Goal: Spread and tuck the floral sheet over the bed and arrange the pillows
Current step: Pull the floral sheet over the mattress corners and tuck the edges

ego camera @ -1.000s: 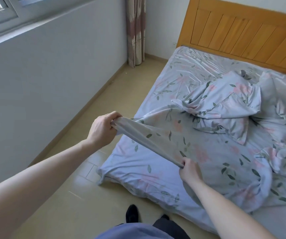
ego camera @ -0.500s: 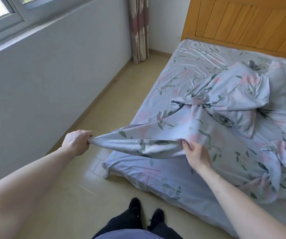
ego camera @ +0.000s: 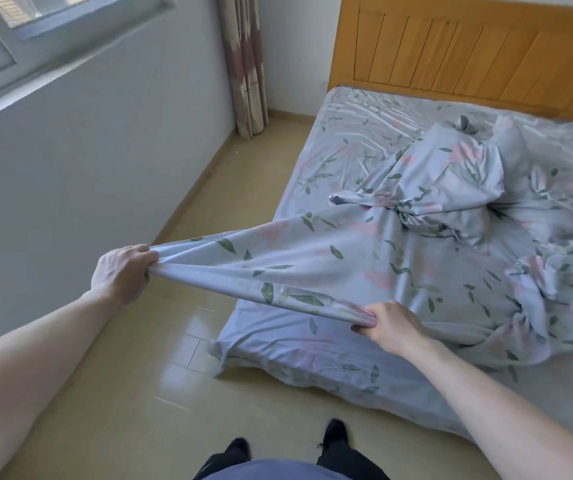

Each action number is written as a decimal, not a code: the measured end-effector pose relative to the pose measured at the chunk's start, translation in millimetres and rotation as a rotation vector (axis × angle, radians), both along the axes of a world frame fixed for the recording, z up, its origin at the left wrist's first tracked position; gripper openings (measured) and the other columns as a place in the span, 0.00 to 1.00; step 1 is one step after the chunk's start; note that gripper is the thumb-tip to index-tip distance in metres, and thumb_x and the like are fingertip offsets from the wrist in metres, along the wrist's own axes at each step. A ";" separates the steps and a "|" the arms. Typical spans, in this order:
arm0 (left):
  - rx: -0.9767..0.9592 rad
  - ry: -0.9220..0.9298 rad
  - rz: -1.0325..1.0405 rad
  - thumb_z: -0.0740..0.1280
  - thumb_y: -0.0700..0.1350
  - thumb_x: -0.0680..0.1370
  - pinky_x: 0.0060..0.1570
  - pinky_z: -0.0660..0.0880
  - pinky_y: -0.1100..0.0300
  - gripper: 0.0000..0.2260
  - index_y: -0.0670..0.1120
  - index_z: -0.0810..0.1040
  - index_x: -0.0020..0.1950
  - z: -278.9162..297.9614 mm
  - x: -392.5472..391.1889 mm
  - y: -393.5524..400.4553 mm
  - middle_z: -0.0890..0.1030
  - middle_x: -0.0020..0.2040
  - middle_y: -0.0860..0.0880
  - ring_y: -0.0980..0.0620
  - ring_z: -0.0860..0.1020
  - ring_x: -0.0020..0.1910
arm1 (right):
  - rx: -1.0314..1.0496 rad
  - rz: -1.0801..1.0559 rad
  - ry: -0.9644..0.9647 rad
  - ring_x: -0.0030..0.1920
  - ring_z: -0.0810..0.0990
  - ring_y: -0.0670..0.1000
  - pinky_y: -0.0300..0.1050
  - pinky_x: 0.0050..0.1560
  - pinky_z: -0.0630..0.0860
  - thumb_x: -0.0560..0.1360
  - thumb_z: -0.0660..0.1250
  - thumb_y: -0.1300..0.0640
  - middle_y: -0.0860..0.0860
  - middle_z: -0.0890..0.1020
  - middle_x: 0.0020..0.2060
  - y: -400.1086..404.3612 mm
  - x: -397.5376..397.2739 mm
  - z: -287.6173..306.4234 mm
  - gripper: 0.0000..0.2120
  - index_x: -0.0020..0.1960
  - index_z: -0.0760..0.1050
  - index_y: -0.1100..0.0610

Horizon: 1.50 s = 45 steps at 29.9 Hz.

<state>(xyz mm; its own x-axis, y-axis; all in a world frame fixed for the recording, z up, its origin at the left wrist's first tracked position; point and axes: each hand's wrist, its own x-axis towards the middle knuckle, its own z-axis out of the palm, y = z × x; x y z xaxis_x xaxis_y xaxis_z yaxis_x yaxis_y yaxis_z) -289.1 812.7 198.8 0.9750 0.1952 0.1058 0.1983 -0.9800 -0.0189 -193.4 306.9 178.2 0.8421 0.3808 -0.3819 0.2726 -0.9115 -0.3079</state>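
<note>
The left hand (ego camera: pixel 122 275) and the right hand (ego camera: pixel 390 325) each hold the floral sheet (ego camera: pixel 312 268) along one edge. The fingers of both hands are closed, each bunching a fold of cloth in a fist. The held edge runs taut between the two fists, from the left hand out over the floor (ego camera: pixel 181 393) to the right hand above the near corner of the bed (ego camera: pixel 299 362).

From the fingers, the bulk of the sheet lies ahead and to the right, toward the headboard (ego camera: pixel 468 53). Its loose part is heaped in a crumpled mound (ego camera: pixel 444 188) near the middle of the bed, with a second bunch (ego camera: pixel 537 292) toward the right. The right hand is nearer the mound; the left hand is well apart from the bed, beside the wall (ego camera: pixel 70 150).

Judged from this layout, the step in hand is spreading. The sheet is not yet flat and no edge is tucked. The next move calls for drawing the cloth away from the headboard until the mound unfolds. The mound's own folds may resist the pull.

A curtain (ego camera: pixel 243 64) hangs in the far corner, clear of the work. No separate pillow can be identified with certainty.
</note>
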 end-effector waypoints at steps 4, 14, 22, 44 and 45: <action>-0.010 0.012 -0.038 0.71 0.30 0.61 0.29 0.61 0.59 0.12 0.45 0.74 0.34 -9.1 -22.6 50.5 0.72 0.32 0.50 0.41 0.75 0.30 | 0.033 -0.073 -0.101 0.34 0.76 0.58 0.48 0.29 0.61 0.73 0.65 0.51 0.51 0.73 0.27 45.4 -22.7 1.7 0.14 0.31 0.66 0.53; -0.085 0.331 0.029 0.65 0.37 0.69 0.34 0.74 0.55 0.06 0.47 0.71 0.38 -81.1 -74.4 100.0 0.77 0.37 0.53 0.44 0.77 0.36 | -0.135 -0.163 -0.031 0.36 0.75 0.58 0.48 0.30 0.64 0.70 0.64 0.57 0.49 0.74 0.29 88.5 -74.2 -25.3 0.11 0.31 0.66 0.52; -0.139 0.289 -0.048 0.67 0.42 0.70 0.34 0.70 0.56 0.06 0.50 0.70 0.39 -123.5 -55.7 82.7 0.76 0.38 0.52 0.43 0.79 0.39 | -0.175 -0.024 0.077 0.34 0.72 0.54 0.48 0.31 0.62 0.77 0.63 0.45 0.50 0.71 0.29 116.9 -71.4 -67.7 0.19 0.36 0.61 0.55; -0.070 0.363 -0.194 0.72 0.27 0.56 0.31 0.62 0.58 0.20 0.49 0.72 0.35 -387.0 -118.6 137.0 0.69 0.33 0.51 0.45 0.71 0.32 | -0.324 0.483 0.419 0.31 0.64 0.54 0.47 0.29 0.55 0.59 0.52 0.62 0.51 0.66 0.30 184.5 -104.2 -350.1 0.04 0.32 0.59 0.55; -0.053 0.400 -0.202 0.72 0.28 0.57 0.32 0.62 0.58 0.20 0.50 0.72 0.36 -403.5 -123.8 136.3 0.70 0.34 0.52 0.46 0.71 0.33 | -0.315 0.470 0.462 0.31 0.65 0.53 0.46 0.29 0.56 0.60 0.52 0.62 0.50 0.66 0.30 186.5 -108.3 -362.7 0.04 0.32 0.59 0.54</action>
